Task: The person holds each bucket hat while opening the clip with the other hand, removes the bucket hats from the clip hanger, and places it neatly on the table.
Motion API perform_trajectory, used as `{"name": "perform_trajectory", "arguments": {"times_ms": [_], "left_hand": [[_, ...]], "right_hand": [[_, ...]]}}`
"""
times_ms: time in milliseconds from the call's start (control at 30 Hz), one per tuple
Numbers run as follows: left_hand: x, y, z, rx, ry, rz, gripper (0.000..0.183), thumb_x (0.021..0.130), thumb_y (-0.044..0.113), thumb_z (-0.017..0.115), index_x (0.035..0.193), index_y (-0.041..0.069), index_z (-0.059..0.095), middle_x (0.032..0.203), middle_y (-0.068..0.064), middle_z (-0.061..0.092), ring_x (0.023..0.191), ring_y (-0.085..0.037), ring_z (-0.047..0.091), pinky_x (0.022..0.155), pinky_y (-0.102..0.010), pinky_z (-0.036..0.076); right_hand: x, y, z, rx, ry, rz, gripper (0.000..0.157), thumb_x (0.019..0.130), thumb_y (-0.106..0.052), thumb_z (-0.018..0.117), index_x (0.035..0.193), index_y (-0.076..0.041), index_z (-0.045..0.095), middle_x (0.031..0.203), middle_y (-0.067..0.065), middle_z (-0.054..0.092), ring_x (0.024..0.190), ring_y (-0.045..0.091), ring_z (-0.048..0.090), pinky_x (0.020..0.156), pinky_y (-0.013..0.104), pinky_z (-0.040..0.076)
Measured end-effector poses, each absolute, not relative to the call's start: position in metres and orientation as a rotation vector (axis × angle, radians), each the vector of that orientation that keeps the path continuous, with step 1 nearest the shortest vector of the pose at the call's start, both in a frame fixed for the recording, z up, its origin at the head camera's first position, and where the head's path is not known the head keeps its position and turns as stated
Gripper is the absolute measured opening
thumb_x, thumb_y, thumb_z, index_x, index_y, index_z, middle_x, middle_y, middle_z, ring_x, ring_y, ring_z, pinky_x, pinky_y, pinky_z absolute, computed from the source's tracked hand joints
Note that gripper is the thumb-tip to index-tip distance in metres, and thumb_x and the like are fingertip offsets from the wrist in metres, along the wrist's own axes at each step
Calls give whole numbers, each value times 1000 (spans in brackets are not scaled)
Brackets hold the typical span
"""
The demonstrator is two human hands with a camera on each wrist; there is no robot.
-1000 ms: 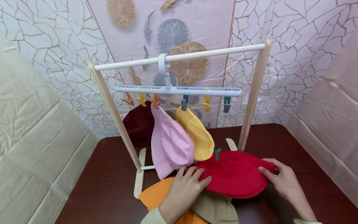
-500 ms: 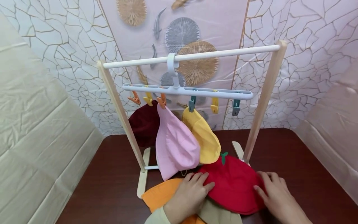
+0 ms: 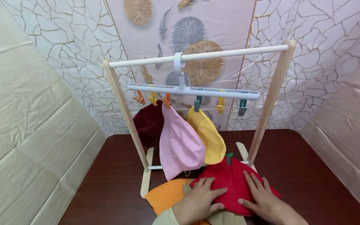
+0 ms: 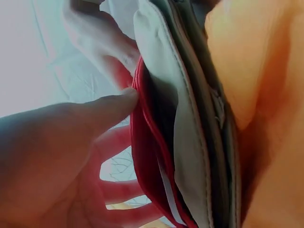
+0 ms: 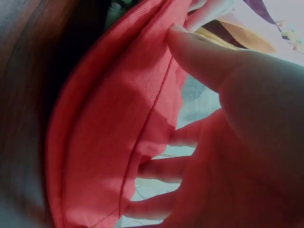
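Note:
A red bucket hat (image 3: 231, 184) with a green leaf tip lies flattened on top of a khaki hat (image 3: 227, 218). My left hand (image 3: 198, 198) rests on its left side, fingers spread. On its right side lies my right hand (image 3: 262, 198), fingers extended over the crown. In the left wrist view my thumb touches the edge of the red brim (image 4: 142, 147), above the layered khaki brims (image 4: 192, 152). The right wrist view shows the red brim (image 5: 95, 142) beneath my spread fingers. An orange hat (image 3: 166, 193) lies partly under my left hand.
Behind the hats stands a wooden rack (image 3: 274, 103) with a white clip hanger (image 3: 185, 90). A pink hat (image 3: 181, 143), a yellow hat (image 3: 209, 136) and a maroon hat (image 3: 149, 123) hang from clips. Fabric walls surround the dark table (image 3: 298, 165).
The red hat has come down from a tilted hold to lie on the khaki hat. My right hand has moved from gripping its right edge onto its top. The head view has shifted slightly.

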State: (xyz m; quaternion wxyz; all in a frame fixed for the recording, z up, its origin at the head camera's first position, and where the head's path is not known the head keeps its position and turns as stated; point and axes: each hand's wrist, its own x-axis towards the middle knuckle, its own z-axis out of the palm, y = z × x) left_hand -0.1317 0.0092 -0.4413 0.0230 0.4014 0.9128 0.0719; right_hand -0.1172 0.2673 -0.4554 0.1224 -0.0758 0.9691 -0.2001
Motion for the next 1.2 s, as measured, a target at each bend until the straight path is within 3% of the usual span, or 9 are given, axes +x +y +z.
{"name": "perform_trajectory", "arguments": {"times_ms": [133, 267, 433, 533, 633, 733, 800, 1000, 1200], "left_hand": [[-134, 11, -443, 1203, 2828, 256, 39, 100, 49, 51, 138, 42, 57, 141, -5, 49, 121, -24, 49, 92, -39, 51], [-135, 13, -444, 1212, 2880, 199, 40, 98, 38, 61, 137, 43, 57, 138, -3, 50, 113, -21, 50, 88, -32, 51], [-133, 6, -443, 1228, 2966, 226, 52, 90, 32, 74, 138, 41, 56, 133, 4, 55, 112, -14, 54, 81, -32, 53], [-133, -6, -433, 1300, 3043, 409, 44, 89, 26, 75, 131, 33, 63, 119, 9, 62, 104, -7, 60, 77, -27, 53], [-134, -19, -411, 1394, 3157, 643, 29, 91, 22, 73, 119, 26, 70, 105, 11, 67, 92, -5, 64, 73, -19, 52], [-141, -34, -382, 1455, 3277, 907, 20, 90, 18, 71, 110, 21, 73, 101, 9, 69, 91, -6, 65, 73, -20, 53], [-149, -44, -359, 1484, 3361, 1050, 20, 88, 14, 72, 107, 17, 74, 102, 6, 70, 94, -10, 65, 76, -23, 54], [-191, -76, -290, 1432, 3617, 1183, 31, 86, 11, 71, 117, 5, 69, 122, -13, 63, 115, -29, 57, 98, -42, 46], [-238, -101, -252, 1077, 3747, 994, 51, 91, 28, 70, 139, 15, 56, 151, -15, 42, 138, -35, 39, 116, -51, 27]], "right_hand": [[-119, 267, -457, -192, 2797, -539, 108, 85, -64, 64, 154, 3, 17, 149, 38, 29, 127, 73, 17, 79, 81, 37], [-118, 267, -455, -163, 2874, -480, 108, 81, -64, 68, 153, 2, 24, 146, 36, 33, 126, 67, 24, 76, 78, 41], [-112, 263, -433, -261, 3213, -409, 86, 81, -42, 79, 145, 0, 41, 143, 34, 36, 129, 60, 28, 77, 77, 41], [-110, 258, -401, -426, 3474, -454, 67, 80, -26, 81, 136, -2, 52, 138, 30, 43, 126, 54, 37, 76, 75, 43], [-111, 248, -362, -668, 3673, -556, 47, 93, -35, 67, 127, -3, 60, 133, 25, 51, 122, 48, 45, 77, 68, 44], [-114, 232, -324, -927, 3794, -651, 52, 102, -46, 46, 120, -1, 66, 130, 24, 55, 122, 45, 47, 89, 60, 44], [-118, 220, -302, -1079, 3849, -641, 58, 104, -48, 39, 117, 1, 67, 130, 25, 56, 124, 46, 47, 100, 57, 40], [-148, 193, -253, -1468, 3905, -287, 44, 97, -27, 51, 129, 3, 59, 137, 32, 48, 131, 53, 39, 111, 62, 27], [-178, 192, -250, -1269, 3905, -7, 74, 80, -26, 73, 147, -10, 45, 145, 27, 42, 138, 50, 31, 113, 69, 13]]}}
